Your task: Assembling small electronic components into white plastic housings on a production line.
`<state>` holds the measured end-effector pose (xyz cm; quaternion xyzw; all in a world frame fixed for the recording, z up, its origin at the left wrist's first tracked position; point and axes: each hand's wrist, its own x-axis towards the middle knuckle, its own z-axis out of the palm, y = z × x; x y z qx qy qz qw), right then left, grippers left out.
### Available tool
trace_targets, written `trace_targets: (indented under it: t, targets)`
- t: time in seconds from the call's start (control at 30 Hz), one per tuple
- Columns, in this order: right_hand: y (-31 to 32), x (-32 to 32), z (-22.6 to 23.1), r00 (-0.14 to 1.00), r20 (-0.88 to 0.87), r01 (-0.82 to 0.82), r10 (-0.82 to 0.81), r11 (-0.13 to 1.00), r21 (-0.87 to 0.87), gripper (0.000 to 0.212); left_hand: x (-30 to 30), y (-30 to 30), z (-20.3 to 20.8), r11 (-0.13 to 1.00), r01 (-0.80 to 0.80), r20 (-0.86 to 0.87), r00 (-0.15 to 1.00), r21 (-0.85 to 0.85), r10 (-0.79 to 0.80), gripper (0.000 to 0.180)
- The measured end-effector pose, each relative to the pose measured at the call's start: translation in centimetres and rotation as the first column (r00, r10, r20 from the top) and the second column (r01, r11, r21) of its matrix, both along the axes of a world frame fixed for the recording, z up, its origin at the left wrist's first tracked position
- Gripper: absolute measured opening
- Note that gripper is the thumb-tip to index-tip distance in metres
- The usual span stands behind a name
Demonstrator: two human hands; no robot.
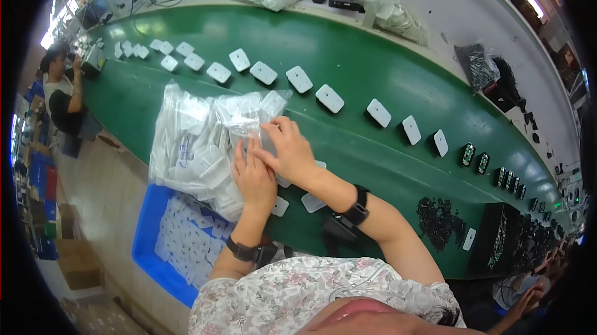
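Observation:
A large heap of clear plastic bags (193, 130) with white pieces in them lies in front of me on the green belt. My left hand (255, 179) rests at its right side, fingers stretched out and lying on the plastic. Just right of it, my right hand (289, 148) has bent fingers at the edge of a clear plastic bag (245, 120) on top of the heap. The right thumb reaches across to the left fingertips. Below my wrists lie white plastic covers (313, 202), partly hidden by my right forearm.
A blue bin (146, 242) of white pieces stands left of me, below the heap. White covers (329, 99) and green circuit pieces (467, 155) line the belt (373, 161). Small black parts (438, 220) and a black box (494, 235) are at right. Another person (62, 99) sits far left.

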<state>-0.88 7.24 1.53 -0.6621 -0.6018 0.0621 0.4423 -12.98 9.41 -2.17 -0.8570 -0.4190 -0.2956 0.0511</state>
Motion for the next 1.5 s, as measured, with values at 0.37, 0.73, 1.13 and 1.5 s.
trace_targets:
  t: [0.37, 0.73, 1.13, 1.5]
  targets:
    - [3.9, 1.2, 0.5, 0.963, 0.265, 0.029, -0.050, 0.996, 0.086, 0.020, -2.3, 1.6, 0.4, 0.982, 0.064, 0.265, 0.964, -0.177, -0.015, 0.045]
    - [5.0, 2.1, -0.8, 0.917, 0.397, -0.059, -0.027, 0.977, 0.203, 0.015, -1.0, -0.9, -0.3, 0.996, 0.063, -0.003, 0.998, 0.066, -0.063, 0.057]
    - [3.1, 5.6, 0.4, 0.923, 0.307, -0.232, 0.231, 0.972, -0.033, 0.022, 1.1, -4.6, -1.4, 0.824, 0.562, -0.020, 0.825, -0.071, -0.565, 0.040]
    - [-15.7, 5.3, -2.4, 0.993, 0.081, -0.072, 0.085, 0.985, -0.155, 0.058, 0.5, -4.3, -1.5, 0.649, 0.704, 0.274, 0.710, -0.288, -0.648, 0.039]
